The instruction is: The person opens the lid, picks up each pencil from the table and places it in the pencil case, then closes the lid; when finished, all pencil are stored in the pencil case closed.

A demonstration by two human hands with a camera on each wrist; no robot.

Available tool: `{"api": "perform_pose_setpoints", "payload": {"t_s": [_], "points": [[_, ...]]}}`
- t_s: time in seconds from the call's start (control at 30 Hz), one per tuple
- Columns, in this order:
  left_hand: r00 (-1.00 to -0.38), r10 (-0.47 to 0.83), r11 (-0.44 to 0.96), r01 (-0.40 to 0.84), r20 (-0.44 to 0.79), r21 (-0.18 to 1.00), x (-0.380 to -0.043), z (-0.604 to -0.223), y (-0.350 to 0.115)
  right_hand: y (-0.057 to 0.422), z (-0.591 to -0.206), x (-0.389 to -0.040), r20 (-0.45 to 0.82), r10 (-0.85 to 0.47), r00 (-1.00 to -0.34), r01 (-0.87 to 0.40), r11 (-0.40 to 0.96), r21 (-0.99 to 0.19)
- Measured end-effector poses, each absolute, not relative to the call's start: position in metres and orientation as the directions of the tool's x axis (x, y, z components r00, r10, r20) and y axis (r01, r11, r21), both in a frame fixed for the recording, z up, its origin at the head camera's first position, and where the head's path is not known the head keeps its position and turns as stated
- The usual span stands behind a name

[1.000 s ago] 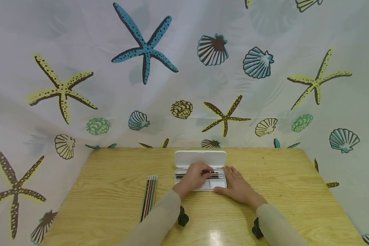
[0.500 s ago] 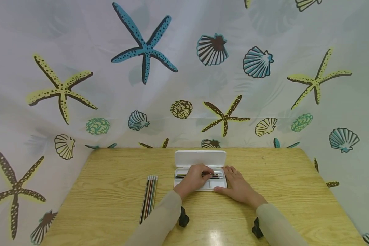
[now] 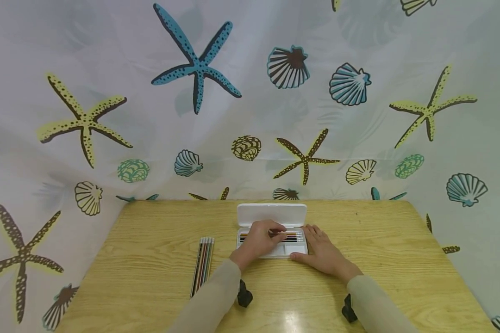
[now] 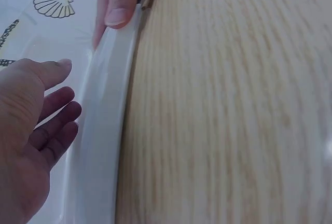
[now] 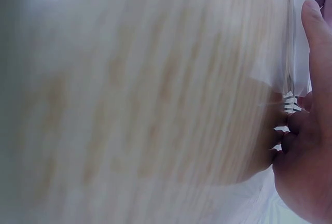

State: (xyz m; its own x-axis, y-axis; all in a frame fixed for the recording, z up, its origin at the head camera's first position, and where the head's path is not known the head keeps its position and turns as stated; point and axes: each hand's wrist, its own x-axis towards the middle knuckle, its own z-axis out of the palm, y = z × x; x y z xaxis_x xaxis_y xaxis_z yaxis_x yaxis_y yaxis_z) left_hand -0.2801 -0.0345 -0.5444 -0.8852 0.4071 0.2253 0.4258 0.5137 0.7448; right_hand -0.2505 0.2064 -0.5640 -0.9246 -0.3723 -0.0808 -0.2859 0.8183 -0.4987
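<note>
A white pencil case (image 3: 295, 250) lies on the table with its lid (image 3: 271, 214) raised at the back. Several pencils (image 3: 290, 237) lie side by side in its long rear compartment. My left hand (image 3: 260, 240) hovers over them with loosely bent fingers. In the left wrist view, thumb (image 4: 54, 73) and fingers are apart, with nothing visible between them. My right hand (image 3: 324, 252) holds the case's right end, thumb on the front rim and fingers along the side. Left of the case, several more pencils (image 3: 202, 263) lie in a row, partly hidden by the left sleeve.
The wooden table (image 3: 383, 245) reaches back to a white curtain (image 3: 250, 115) printed with starfish and shells. That curtain also hangs at both sides. A dark wrist device (image 3: 244, 294) sits below the left forearm, and another dark wrist device (image 3: 349, 309) below the right.
My left hand has shifted slightly left and its fingers have parted from the pencils. The pencils in the case now lie straighter. My right hand has stayed in place.
</note>
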Motion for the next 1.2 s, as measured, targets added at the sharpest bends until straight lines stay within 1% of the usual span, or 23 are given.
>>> {"api": "perform_pose_setpoints", "payload": {"t_s": [0.2,0.37,0.6,0.83,1.2], "points": [[-0.916,0.321,0.503,0.381,0.242,0.776,-0.278,-0.542,-0.052,0.205,-0.563,-0.250,-0.072,-0.379,-0.923,-0.295,0.814,-0.501],[-0.927,0.267,0.486,0.365,0.263,0.794,-0.275,-0.541,-0.071,0.205,-0.563,-0.250,-0.060,-0.386,-0.920,-0.307,0.810,-0.499],[-0.960,0.170,0.449,0.276,0.222,0.850,-0.264,-0.530,-0.098,0.205,-0.563,-0.250,-0.049,-0.399,-0.916,-0.323,0.803,-0.501],[-0.966,0.090,0.446,0.255,0.240,0.858,-0.254,-0.529,-0.129,0.205,-0.562,-0.249,-0.061,-0.402,-0.914,-0.321,0.804,-0.500],[-0.971,0.024,0.434,0.223,0.236,0.873,-0.242,-0.540,-0.173,0.206,-0.562,-0.249,-0.066,-0.402,-0.913,-0.318,0.806,-0.499]]}}
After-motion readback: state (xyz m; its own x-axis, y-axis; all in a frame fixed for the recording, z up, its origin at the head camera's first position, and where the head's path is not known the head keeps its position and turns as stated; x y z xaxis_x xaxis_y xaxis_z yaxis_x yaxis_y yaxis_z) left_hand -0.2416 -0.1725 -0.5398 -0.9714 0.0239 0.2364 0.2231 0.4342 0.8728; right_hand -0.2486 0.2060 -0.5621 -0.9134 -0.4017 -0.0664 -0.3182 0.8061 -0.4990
